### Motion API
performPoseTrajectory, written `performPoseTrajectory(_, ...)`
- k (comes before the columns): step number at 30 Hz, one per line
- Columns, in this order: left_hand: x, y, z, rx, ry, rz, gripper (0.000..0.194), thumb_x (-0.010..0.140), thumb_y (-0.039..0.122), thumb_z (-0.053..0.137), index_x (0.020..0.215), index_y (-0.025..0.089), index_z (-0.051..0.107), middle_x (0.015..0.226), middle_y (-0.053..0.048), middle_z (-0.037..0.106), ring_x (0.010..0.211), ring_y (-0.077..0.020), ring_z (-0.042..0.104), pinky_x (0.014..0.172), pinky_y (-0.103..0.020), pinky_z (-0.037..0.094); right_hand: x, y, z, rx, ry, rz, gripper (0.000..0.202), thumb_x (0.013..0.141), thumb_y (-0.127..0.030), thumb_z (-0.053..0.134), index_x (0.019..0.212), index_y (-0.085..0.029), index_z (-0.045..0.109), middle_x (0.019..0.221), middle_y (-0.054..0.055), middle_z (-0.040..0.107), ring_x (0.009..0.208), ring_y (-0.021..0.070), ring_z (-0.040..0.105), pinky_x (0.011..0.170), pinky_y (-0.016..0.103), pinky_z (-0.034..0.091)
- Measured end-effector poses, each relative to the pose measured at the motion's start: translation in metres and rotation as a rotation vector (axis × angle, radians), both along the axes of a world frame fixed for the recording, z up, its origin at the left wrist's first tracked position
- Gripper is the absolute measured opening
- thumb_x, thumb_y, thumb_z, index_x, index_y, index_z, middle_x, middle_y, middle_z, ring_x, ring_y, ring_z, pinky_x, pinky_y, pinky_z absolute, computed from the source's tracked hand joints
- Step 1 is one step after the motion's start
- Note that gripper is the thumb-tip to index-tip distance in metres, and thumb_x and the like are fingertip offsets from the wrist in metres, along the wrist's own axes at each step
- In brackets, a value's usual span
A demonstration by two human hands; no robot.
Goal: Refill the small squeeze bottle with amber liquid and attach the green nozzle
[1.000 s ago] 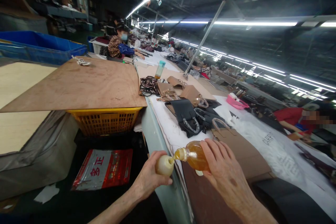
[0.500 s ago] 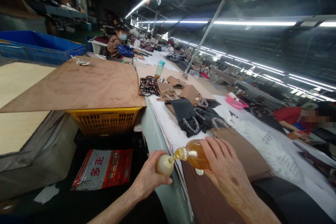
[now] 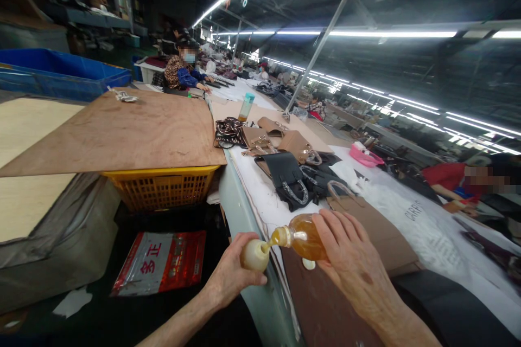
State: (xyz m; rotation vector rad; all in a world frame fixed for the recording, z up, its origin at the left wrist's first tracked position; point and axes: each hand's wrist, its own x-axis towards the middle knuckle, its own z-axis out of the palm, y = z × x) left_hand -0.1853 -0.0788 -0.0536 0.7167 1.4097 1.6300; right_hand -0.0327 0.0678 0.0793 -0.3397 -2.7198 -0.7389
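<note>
My left hand point(image 3: 233, 272) is closed round a small pale bottle point(image 3: 253, 258), its open mouth tilted to the right. My right hand point(image 3: 345, 249) grips a clear bottle of amber liquid point(image 3: 305, 237), tipped so its neck points left. Amber liquid runs from that neck into the small bottle's mouth. A white cap point(image 3: 308, 264) lies on the brown sheet point(image 3: 321, 303) just below the clear bottle. Behind the hands, a black bag point(image 3: 283, 173) and tan bags point(image 3: 295, 143) rest on the table point(image 3: 260, 195).
A brown board point(image 3: 163, 130) lies over a yellow crate point(image 3: 163, 190) at left. A teal-capped bottle point(image 3: 246, 107), a striped bundle point(image 3: 229, 133) and a pink basket point(image 3: 365, 156) stand farther back. A masked person point(image 3: 183, 70) sits beyond; another in red point(image 3: 445, 179) is at right.
Both hands hold nearly the same pose, with liquid still running between the bottles. The view has shifted very slightly. The masked person's arm has moved a little to the left.
</note>
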Motion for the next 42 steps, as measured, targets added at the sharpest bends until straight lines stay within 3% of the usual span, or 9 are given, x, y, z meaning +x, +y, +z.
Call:
performPoseTrajectory(5,-0.001,0.0,-0.002,-0.003,0.011,-0.018,0.063,0.048,0.006,0.073,0.106,0.022,0.053,0.093,0.001,0.052,0.091,-0.0198,0.048,0.078,-0.026,0.038,0.001,0.0,0.002,-0.008,-0.006,-0.01,0.071,0.056,-0.017,0.073,0.119,-0.014,0.042,0.119,0.012,0.052,0.108,0.0281,0.046,0.096,0.045,0.035)
performPoseTrajectory(9,-0.001,0.0,-0.001,-0.003,0.009,-0.023,0.063,0.048,0.006,0.073,0.106,0.022,0.053,0.093,0.0,0.052,0.091,-0.0197,0.048,0.077,-0.026,0.038,0.001,-0.001,0.003,-0.003,0.001,0.0,0.06,0.062,-0.017,0.067,0.118,-0.015,0.043,0.117,0.012,0.053,0.108,0.0271,0.046,0.095,0.044,0.036)
performPoseTrajectory(15,0.0,0.0,0.0,0.003,-0.009,-0.018,0.062,0.048,0.006,0.073,0.105,0.023,0.054,0.093,0.001,0.051,0.09,-0.019,0.048,0.077,-0.026,0.038,-0.001,-0.002,0.008,-0.019,0.018,-0.009,0.064,0.055,-0.014,0.068,0.115,-0.014,0.046,0.115,0.012,0.054,0.105,0.028,0.047,0.095,0.045,0.035)
performPoseTrajectory(31,0.002,0.0,-0.007,0.004,-0.019,-0.036,0.064,0.049,0.009,0.073,0.108,0.022,0.052,0.093,0.001,0.052,0.087,-0.018,0.049,0.077,-0.026,0.038,0.001,0.0,0.01,0.017,0.01,-0.004,0.056,0.061,-0.014,0.064,0.114,-0.014,0.047,0.113,0.012,0.054,0.105,0.0275,0.047,0.095,0.045,0.035)
performPoseTrajectory(42,0.004,0.0,-0.003,0.0,-0.048,-0.042,0.063,0.048,0.006,0.071,0.106,0.022,0.052,0.092,0.001,0.051,0.088,-0.0175,0.049,0.077,-0.025,0.038,0.004,0.0,0.011,0.05,-0.009,-0.012,0.049,0.067,-0.009,0.056,0.114,-0.012,0.047,0.115,0.014,0.053,0.106,0.0285,0.046,0.094,0.047,0.035)
